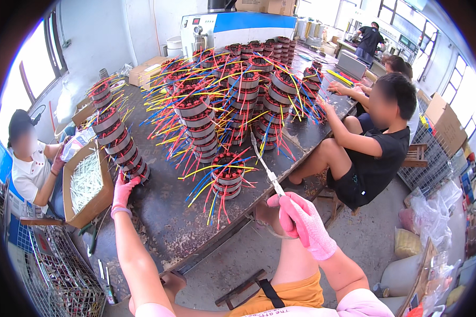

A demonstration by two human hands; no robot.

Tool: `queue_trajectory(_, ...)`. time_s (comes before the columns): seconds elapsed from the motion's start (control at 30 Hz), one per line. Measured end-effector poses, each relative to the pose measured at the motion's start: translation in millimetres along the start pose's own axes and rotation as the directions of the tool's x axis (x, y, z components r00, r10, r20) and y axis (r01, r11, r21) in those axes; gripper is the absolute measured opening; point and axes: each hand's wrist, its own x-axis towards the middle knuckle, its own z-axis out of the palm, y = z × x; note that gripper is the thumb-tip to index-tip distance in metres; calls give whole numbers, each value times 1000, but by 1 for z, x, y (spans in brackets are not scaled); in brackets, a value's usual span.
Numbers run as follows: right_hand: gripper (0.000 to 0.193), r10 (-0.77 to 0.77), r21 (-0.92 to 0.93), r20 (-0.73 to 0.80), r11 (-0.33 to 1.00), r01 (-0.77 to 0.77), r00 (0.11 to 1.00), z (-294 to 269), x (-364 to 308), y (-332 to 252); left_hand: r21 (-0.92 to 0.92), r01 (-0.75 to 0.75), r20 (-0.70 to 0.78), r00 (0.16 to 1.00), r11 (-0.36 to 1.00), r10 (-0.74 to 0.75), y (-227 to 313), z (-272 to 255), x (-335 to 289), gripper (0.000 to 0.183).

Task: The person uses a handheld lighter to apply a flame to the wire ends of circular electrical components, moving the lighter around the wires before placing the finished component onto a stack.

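Observation:
My left hand (125, 194), in a pink glove, grips the foot of a leaning stack of motor stators (112, 129) at the table's left side. My gloved right hand (305, 221) is closed round a long, thin tool with a white handle (272, 177) and a narrow metal end; its exact kind I cannot make out. The tool points away from me, its tip near the tall stator stacks. A short stator stack (228, 182) with red, yellow and blue wires stands between my hands. Behind it rise several taller stacks (195, 113) with wires sticking out.
The dark worktable (169, 232) has its front edge near my legs. A cardboard box of white sticks (87, 182) is at left, beside a seated person (34, 169). Another seated person (378, 142) handles wires at the table's right edge. A blue-and-white machine (243, 24) stands behind.

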Motion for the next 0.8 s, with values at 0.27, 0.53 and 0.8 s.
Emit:
queue_trajectory(0.27, 35, -40, -23, -50, 999, 39, 998, -1, -7, 6, 486, 191, -749, 593, 853, 294, 25, 88, -69, 77)
queue_trajectory(0.53, 34, -8, 28, 49, 1000, 7, 999, 7, -12, 11, -674, -230, -477, 861, 702, -175, -24, 119, -52, 48)
queue_trajectory(0.8, 34, -13, 56, 56, 998, 10, 998, 0, -5, 9, -668, -463, -708, 637, 582, -305, -16, 135, 30, 109)
